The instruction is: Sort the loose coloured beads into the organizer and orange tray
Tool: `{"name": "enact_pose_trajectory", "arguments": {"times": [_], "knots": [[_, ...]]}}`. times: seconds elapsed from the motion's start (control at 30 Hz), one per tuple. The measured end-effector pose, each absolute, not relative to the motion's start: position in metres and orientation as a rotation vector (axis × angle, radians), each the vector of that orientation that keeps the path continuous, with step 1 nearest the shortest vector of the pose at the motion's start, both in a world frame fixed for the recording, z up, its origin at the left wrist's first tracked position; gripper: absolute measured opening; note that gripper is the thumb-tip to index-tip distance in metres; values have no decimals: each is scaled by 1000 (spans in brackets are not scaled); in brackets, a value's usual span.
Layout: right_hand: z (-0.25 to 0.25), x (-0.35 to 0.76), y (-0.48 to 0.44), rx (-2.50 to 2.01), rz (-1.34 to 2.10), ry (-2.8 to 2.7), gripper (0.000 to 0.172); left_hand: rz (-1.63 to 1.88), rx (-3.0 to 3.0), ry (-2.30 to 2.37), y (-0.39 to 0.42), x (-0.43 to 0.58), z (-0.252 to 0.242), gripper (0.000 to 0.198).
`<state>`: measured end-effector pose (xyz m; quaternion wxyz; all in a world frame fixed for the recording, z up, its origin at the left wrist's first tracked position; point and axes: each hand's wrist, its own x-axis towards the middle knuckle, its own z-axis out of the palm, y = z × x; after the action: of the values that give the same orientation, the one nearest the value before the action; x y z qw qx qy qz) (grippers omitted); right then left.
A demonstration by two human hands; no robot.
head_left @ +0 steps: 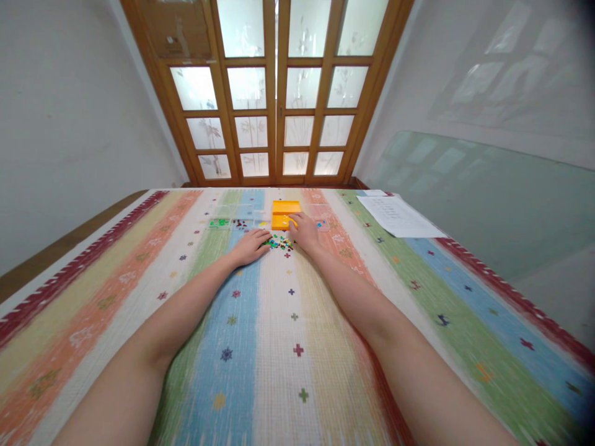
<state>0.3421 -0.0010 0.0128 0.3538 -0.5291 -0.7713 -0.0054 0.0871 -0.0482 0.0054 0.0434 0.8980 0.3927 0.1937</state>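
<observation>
A small heap of tiny multicoloured pieces (281, 242) lies on the striped cloth between my two hands. My left hand (251, 246) rests on the cloth at the heap's left side, its fingers stretched out and its fingertips at the pieces. Just beyond the heap stands an orange box (286, 206) with its lid folded back. My right hand (305, 231) is at the box's front right corner. Its fingers are bent together over the box's near half; whatever they hold is too small to name. A few pale pieces show inside the box.
Left of the orange box are clear compartments with green pieces (219, 222), dark brown pieces (240, 223) and yellow pieces (263, 223). Blue pieces (320, 225) sit in a clear compartment at its right. Printed paper sheets (395, 215) lie on the table's far right.
</observation>
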Motion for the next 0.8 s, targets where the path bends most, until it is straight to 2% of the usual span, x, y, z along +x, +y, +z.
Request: {"name": "enact_pose_trajectory", "arguments": {"times": [0.3,0.8], "knots": [[10,335,-3,-1258,-38,-2038,26,592,2712,1155,-47,87,6,49],[12,334,-6,-1276,-3,-2022,27,603,2737,1117,-47,88,14,47]]}}
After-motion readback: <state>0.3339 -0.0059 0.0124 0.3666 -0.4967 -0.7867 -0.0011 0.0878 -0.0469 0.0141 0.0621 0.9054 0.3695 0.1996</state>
